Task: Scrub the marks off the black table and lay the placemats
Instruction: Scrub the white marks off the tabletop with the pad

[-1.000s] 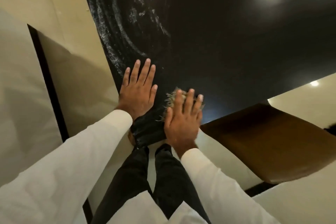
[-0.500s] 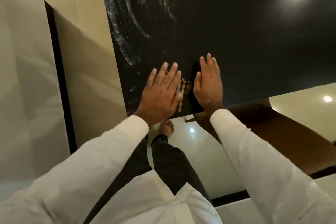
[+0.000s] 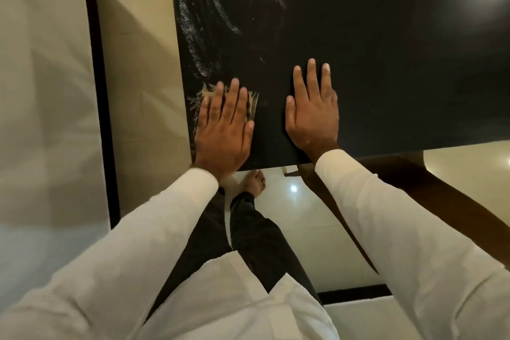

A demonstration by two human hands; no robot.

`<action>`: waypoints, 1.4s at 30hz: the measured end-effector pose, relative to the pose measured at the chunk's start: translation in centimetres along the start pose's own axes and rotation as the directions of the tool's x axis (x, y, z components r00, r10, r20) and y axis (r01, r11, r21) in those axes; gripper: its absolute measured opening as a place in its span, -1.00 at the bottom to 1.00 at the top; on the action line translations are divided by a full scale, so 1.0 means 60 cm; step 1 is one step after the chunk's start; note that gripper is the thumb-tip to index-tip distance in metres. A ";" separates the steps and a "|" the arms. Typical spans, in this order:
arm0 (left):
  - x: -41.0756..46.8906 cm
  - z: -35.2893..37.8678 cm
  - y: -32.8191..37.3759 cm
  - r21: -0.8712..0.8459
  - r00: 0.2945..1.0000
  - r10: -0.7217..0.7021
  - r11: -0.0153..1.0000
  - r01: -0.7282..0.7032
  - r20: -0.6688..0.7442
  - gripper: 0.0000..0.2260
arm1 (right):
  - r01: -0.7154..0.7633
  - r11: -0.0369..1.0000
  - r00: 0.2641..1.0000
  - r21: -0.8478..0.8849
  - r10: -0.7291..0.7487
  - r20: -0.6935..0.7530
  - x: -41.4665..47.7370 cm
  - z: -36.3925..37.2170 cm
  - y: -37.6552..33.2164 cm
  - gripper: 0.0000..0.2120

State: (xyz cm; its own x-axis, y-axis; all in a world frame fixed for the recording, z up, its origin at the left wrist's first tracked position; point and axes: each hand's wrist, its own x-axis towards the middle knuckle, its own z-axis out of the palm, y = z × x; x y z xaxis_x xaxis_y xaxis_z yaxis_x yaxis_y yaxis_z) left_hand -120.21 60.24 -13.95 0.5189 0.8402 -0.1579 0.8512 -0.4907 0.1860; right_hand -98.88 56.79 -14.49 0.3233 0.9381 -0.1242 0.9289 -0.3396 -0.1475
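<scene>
The glossy black table point(image 3: 386, 63) fills the upper right. White streaky scrub marks point(image 3: 198, 22) curve along its left edge. At the near-left corner my left hand point(image 3: 223, 132) lies flat, fingers stretched out, pressing down on a tan fibrous scrubber point(image 3: 252, 103); only frayed fibres show around the fingers. Beside it my right hand point(image 3: 313, 113) rests flat on bare tabletop, fingers apart, holding nothing. No placemat is in view.
A brown wooden chair point(image 3: 441, 188) sits tucked at the table's near edge, under my right arm. A pale wall panel with a dark vertical strip point(image 3: 99, 119) stands close on the left. My bare foot point(image 3: 255, 182) rests on the glossy tiled floor point(image 3: 289, 218).
The scrubber went from under my right hand to under my left hand, ending at the near-left corner. My right hand slid right onto bare tabletop.
</scene>
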 end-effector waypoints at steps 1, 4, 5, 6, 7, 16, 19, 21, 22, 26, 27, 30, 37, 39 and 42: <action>0.021 -0.001 0.010 -0.011 1.000 -0.007 1.000 0.006 -0.014 -0.36 | 0.000 1.000 1.000 -0.008 0.000 0.002 0.003 0.000 -0.004 -0.36; 0.049 0.002 0.033 -0.029 1.000 -0.005 1.000 0.005 -0.004 -0.36 | -0.004 1.000 1.000 -0.009 0.004 0.006 0.004 0.001 -0.010 -0.35; 0.039 0.005 0.037 -0.030 1.000 0.018 0.999 -0.018 0.007 -0.36 | -0.002 1.000 1.000 -0.007 0.002 0.010 0.002 0.001 -0.008 -0.35; 0.018 0.008 0.037 -0.023 0.998 0.052 0.998 -0.051 0.024 -0.36 | 0.003 1.000 1.000 -0.009 -0.003 0.011 0.002 0.001 -0.007 -0.35; -0.008 0.011 0.034 -0.013 0.995 0.085 0.996 -0.084 0.048 -0.36 | 0.005 1.000 1.000 -0.012 -0.005 0.010 0.002 0.001 -0.006 -0.35; -0.054 0.006 -0.031 0.013 0.995 -0.095 0.995 0.095 0.035 -0.35 | -0.024 1.000 1.000 -0.014 0.024 0.011 0.005 0.001 -0.010 -0.36; 0.005 0.006 0.014 -0.021 0.993 -0.118 0.993 0.118 -0.019 -0.36 | -0.026 1.000 1.000 -0.017 0.026 0.006 0.002 0.001 -0.011 -0.36; 0.010 0.011 0.055 -0.044 0.998 -0.058 0.997 0.058 -0.002 -0.35 | -0.021 1.000 1.000 -0.013 0.021 0.009 0.001 0.001 -0.010 -0.36; -0.003 0.015 0.075 -0.047 1.000 -0.004 0.999 0.005 0.026 -0.34 | -0.020 1.000 1.000 -0.010 0.020 0.016 0.000 0.001 -0.009 -0.36; -0.091 0.032 0.070 -0.032 0.988 0.096 0.995 -0.093 0.117 -0.32 | -0.015 1.000 1.000 -0.014 0.016 0.022 0.002 0.001 -0.008 -0.36; -0.109 0.033 0.051 -0.034 0.991 0.064 0.998 -0.060 0.122 -0.32 | -0.018 1.000 1.000 -0.012 0.018 0.018 0.002 0.001 -0.008 -0.36; -0.133 0.022 -0.010 -0.023 0.991 -0.055 0.998 0.058 0.122 -0.33 | -0.027 1.000 0.999 -0.010 0.027 0.018 0.001 0.002 -0.010 -0.37; 0.014 0.001 -0.030 -0.027 0.978 -0.209 0.978 0.209 -0.006 -0.35 | -0.031 0.999 1.000 -0.010 0.031 0.005 0.001 0.002 -0.011 -0.37; 0.028 0.004 0.012 -0.029 0.992 -0.127 0.991 0.127 0.000 -0.34 | -0.028 1.000 1.000 -0.009 0.028 0.012 -0.001 0.003 -0.010 -0.36; -0.011 0.015 0.068 -0.022 0.995 0.049 0.999 -0.047 0.084 -0.32 | -0.021 1.000 0.999 -0.005 0.021 0.028 -0.002 0.002 -0.008 -0.36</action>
State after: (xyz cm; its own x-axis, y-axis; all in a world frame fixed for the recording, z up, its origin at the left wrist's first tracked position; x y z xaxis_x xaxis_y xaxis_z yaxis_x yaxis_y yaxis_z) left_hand -116.99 57.46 -13.93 0.5643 0.7930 -0.2295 0.8240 -0.5242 0.2148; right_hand -99.37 56.85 -14.55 0.3375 0.9286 -0.1543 0.9230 -0.3587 -0.1397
